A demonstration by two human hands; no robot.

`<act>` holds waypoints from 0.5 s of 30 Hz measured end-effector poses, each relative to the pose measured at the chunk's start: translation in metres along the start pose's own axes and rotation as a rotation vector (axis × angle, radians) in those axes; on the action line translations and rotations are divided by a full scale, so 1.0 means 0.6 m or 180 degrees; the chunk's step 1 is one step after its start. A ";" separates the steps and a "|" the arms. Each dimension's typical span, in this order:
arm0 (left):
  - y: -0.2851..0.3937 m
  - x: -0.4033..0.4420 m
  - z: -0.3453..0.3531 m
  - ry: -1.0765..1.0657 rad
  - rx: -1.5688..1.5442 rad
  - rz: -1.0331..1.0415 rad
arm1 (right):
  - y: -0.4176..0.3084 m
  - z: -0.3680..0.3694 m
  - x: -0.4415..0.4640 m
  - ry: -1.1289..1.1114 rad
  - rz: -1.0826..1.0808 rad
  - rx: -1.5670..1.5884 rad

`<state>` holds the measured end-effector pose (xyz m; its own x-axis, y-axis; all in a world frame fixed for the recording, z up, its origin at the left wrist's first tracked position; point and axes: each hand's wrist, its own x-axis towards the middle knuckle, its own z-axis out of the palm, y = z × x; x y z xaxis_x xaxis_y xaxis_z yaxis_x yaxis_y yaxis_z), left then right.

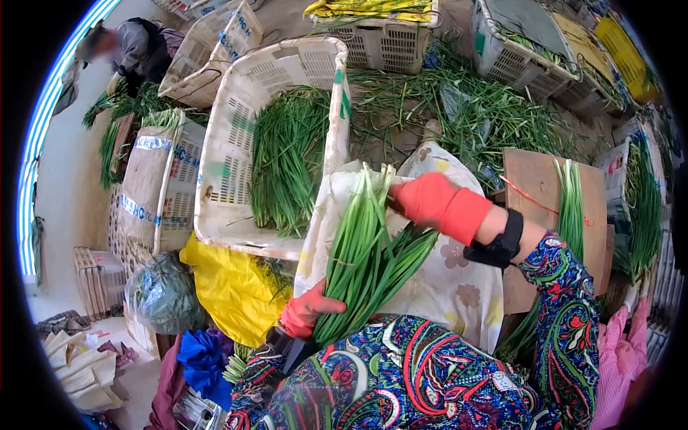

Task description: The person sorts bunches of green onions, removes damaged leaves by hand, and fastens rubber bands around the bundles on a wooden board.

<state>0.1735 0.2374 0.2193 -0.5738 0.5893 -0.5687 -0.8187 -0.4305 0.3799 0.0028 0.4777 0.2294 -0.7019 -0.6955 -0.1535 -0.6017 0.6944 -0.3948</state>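
Observation:
A bunch of garlic chives (362, 247) lies over my lap, pale stem ends pointing away from me and green leaves toward me. My left hand (309, 309), in a red-orange glove, holds the leafy part near my body, thumb across it. Gloved the same way, my right hand (433, 206) is closed at the pale ends, slightly blurred. Its fingertips are partly hidden against the stems. Some leaves splay out below the right hand. Under the bunch is a pale flower-print cloth (459, 287) over my lap.
Ahead to the left, a white plastic crate (215, 208) holds more chives (290, 158). Loose leaves (494, 115) litter the floor. On the right, a tied bunch (570, 208) rests on a brown board (530, 179). A yellow plastic sheet (229, 287) lies left. Another person (140, 46) bends over greens.

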 end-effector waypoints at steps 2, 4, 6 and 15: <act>-0.004 0.001 -0.010 0.0058 0.0024 -0.0064 | 0.034 -0.044 0.001 0.0201 0.0153 -0.0214; -0.008 -0.001 -0.014 0.0239 0.0181 -0.0071 | 0.107 -0.053 0.006 0.1226 0.0062 -0.0490; -0.010 -0.002 -0.016 0.0275 -0.0148 0.0056 | 0.167 -0.066 0.002 0.2008 0.0607 0.1278; -0.001 -0.002 -0.015 0.0114 -0.0596 0.0028 | -0.083 -0.078 -0.026 -0.1008 0.0866 0.1773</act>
<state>0.1748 0.2308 0.2129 -0.5770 0.5618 -0.5929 -0.7936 -0.5572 0.2444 0.0254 0.4627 0.2939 -0.6041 -0.5895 -0.5363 -0.0755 0.7123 -0.6978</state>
